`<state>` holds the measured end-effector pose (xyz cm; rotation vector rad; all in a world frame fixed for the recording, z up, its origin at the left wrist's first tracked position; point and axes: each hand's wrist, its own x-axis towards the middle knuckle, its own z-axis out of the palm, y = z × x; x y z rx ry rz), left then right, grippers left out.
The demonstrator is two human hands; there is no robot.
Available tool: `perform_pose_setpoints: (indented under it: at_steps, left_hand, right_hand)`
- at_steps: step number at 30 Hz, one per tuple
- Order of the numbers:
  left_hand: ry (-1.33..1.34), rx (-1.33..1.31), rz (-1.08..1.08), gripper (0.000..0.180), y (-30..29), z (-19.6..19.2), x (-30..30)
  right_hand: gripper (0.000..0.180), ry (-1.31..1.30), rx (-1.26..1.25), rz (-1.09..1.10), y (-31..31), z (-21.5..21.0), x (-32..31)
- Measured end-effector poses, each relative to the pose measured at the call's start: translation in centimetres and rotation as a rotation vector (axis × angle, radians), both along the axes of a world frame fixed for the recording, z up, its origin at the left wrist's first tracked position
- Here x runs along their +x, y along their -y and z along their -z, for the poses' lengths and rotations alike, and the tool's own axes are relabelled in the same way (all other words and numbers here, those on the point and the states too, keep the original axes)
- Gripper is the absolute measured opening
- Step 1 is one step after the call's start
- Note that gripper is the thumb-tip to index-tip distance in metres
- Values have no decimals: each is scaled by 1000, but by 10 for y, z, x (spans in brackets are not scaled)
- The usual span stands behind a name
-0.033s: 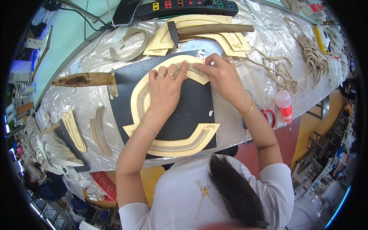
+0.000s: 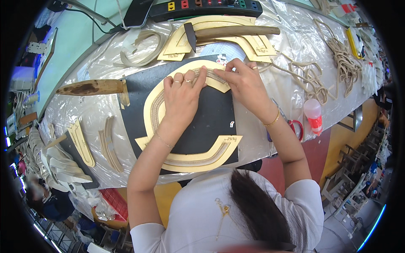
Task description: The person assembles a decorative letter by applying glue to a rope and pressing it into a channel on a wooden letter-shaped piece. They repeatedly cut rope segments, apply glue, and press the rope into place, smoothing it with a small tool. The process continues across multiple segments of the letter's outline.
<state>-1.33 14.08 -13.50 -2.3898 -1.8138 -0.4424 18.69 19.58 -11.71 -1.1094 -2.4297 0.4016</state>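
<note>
A curved cream-yellow template (image 2: 148,105) lies on a black board (image 2: 213,114), with a braided beige strip (image 2: 158,99) set in its groove. My left hand (image 2: 183,92) bears down on the strip at the upper arc, index finger extended and the other fingers curled over it. Close to that index fingertip, my right hand (image 2: 242,80) pinches the strip between thumb and finger near the template's upper right end. Fingers cover part of the strip there. The lower template arm (image 2: 202,166) curves toward my body, also lined with braid.
Beyond the board, a hammer (image 2: 236,31) rests on stacked templates (image 2: 173,50). A pointed wooden tool (image 2: 90,87) lies left. To the right are a tangled cord (image 2: 344,63), a pink-and-clear bottle (image 2: 312,116) and red-handled scissors (image 2: 298,130). Braided pieces (image 2: 110,145) lie lower left.
</note>
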Motion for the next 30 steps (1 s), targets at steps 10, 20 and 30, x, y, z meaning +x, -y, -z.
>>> perform_pose_setpoints:
  at_steps: [10, 20, 30]
  left_hand:
    - [-51, -59, 26, 49, 1, -10, 6]
    - [113, -39, 102, 48, 2, 0, 22]
    - [-15, -95, 88, 51, 4, -6, 28]
  right_hand:
    - [33, 158, 21, 77, 18, -7, -8]
    - [43, 28, -74, 75, 14, -7, 24]
    - [30, 281, 122, 7, 20, -20, 14]
